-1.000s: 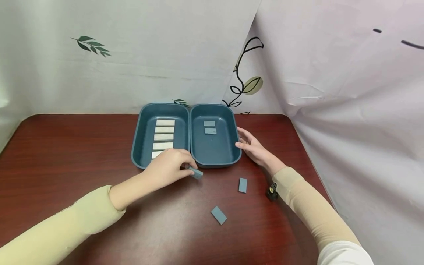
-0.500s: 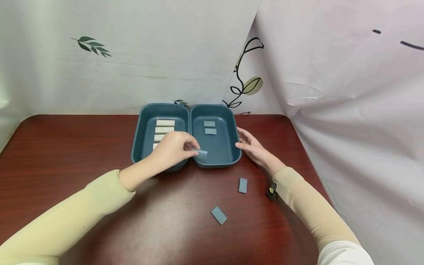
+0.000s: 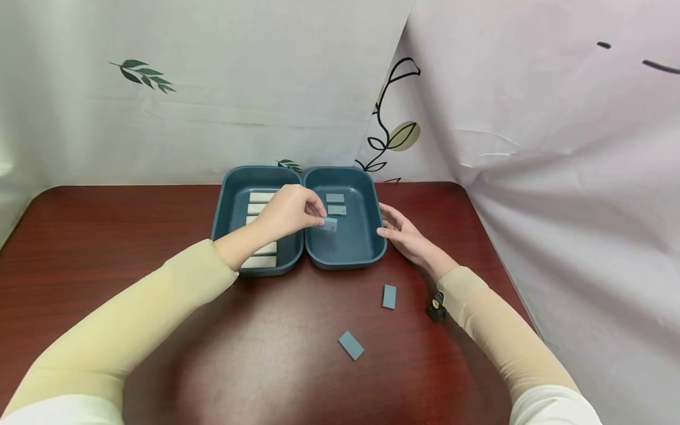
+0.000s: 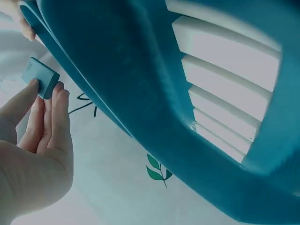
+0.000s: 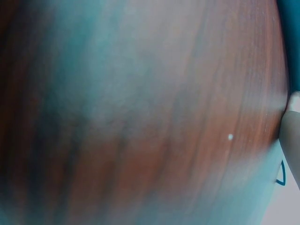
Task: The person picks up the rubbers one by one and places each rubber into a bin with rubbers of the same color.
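My left hand (image 3: 289,211) pinches a small blue-grey rectangular block (image 3: 330,224) between thumb and fingertips, over the right-hand blue tray (image 3: 347,264). Small printed marks show on that block (image 4: 41,75) in the left wrist view. Just beyond it, inside the same tray, two matching blocks (image 3: 337,210) lie one behind the other. My right hand (image 3: 406,237) rests against the outer right side of this tray, its thumb at the rim and its fingers loosely bent along the wall. The right wrist view catches only part of a finger (image 5: 291,129) beside the tray.
The left-hand blue tray (image 3: 216,219) adjoins the right one and holds a column of white blocks (image 3: 258,261), partly covered by my left hand and forearm. Two more blue-grey blocks, an upright-lying one (image 3: 389,297) and a slanted one (image 3: 351,345), lie on the brown table (image 3: 255,354).
My left hand has carried the pinched block from the table in front of the trays, up over the rim and deeper above the right tray. My right hand stays where it was.
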A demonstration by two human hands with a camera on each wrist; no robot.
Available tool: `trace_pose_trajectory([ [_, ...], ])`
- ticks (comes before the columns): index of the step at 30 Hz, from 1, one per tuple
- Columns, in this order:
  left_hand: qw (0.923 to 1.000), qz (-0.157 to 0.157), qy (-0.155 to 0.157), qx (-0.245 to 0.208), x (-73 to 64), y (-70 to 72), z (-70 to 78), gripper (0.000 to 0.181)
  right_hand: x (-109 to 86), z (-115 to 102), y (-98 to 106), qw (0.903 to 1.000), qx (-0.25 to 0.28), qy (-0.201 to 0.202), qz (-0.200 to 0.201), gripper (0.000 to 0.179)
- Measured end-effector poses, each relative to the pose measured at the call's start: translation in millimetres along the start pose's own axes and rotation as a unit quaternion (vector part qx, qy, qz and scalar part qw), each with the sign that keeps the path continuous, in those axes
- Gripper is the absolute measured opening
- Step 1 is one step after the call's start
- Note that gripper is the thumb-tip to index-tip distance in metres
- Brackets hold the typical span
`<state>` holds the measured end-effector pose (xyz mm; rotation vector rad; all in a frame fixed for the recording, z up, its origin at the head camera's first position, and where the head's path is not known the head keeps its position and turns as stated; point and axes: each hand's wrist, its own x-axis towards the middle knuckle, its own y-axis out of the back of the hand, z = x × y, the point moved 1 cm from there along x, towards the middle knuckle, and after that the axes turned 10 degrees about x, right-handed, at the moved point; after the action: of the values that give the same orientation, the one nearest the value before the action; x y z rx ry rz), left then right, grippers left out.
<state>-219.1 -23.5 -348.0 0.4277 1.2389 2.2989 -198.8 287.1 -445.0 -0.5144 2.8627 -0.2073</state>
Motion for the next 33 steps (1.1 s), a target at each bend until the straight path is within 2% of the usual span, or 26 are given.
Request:
trace_pose_trajectory([
  [4, 1.0000, -0.001, 0.008, 0.005, 8.9, -0.3, 0.1, 0.007, 1.0, 1.3, 1.5, 1.0000, -0.001, 0.000, 0.001, 0.073],
  [10, 0.9992, -0.001, 0.017, 0.036, 24.7, -2.0, 0.2, 0.006, 1.2, 1.1, 1.3, 1.0000, 0.001, 0.001, 0.003, 0.073],
  [17, 0.9982, -0.012, 0.023, 0.054, 43.0, -7.5, -4.1, 0.007, 0.3, 0.3, -0.1, 1.0000, 0.002, 0.001, 0.002, 0.073],
  [26, 0.9953, -0.060, -0.013, 0.075, 61.4, -18.7, -7.6, 0.005, -0.1, -0.6, -0.3, 1.0000, 0.001, 0.000, 0.001, 0.073],
  [33, 0.9922, -0.087, -0.014, 0.088, 70.7, -27.8, -13.1, 0.004, 0.5, 0.4, 0.3, 1.0000, -0.001, 0.000, 0.002, 0.073],
])
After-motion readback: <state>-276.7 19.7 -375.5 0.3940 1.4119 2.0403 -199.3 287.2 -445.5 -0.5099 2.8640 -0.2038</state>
